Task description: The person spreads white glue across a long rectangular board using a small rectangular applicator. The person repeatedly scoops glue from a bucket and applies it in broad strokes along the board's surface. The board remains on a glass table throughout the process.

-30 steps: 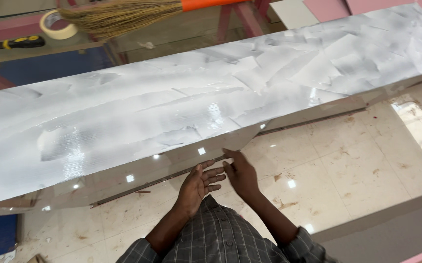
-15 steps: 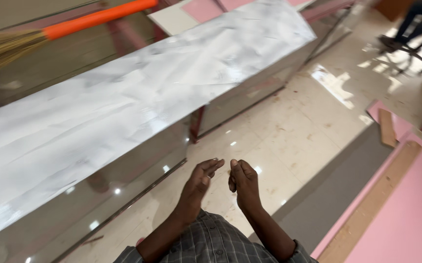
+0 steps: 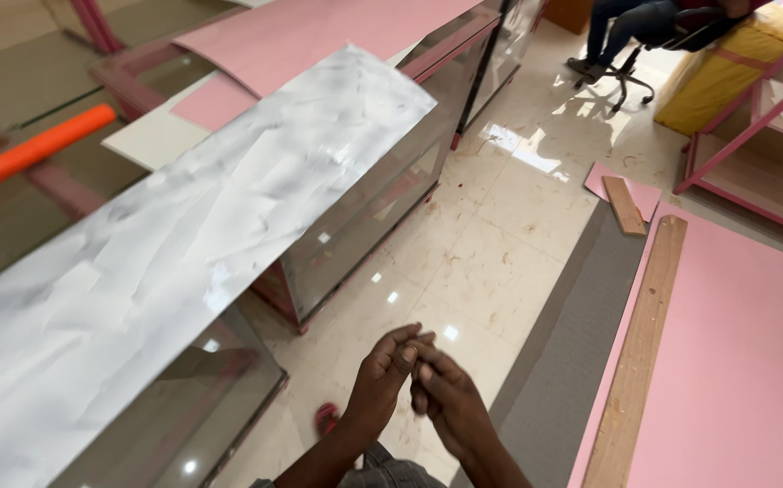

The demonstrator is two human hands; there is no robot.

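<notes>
The long grey-white sheet (image 3: 183,244) lies flat along the glass-sided frame (image 3: 364,217), running from the lower left of the frame up toward the top centre, and neither hand touches it; judging by how smooth and fully spread it looks, the laying is likely done, though I cannot tell whether it is fixed down. Both hands are low in the centre, over the tiled floor (image 3: 491,262) and well apart from the sheet. The left hand (image 3: 382,380) has its fingers curled, its tips meeting those of the right hand (image 3: 445,402), which is loosely bent. They seem to rub or pick at each other; whether anything small is pinched between them cannot be told. A wooden plank (image 3: 640,343) lies at right.
</notes>
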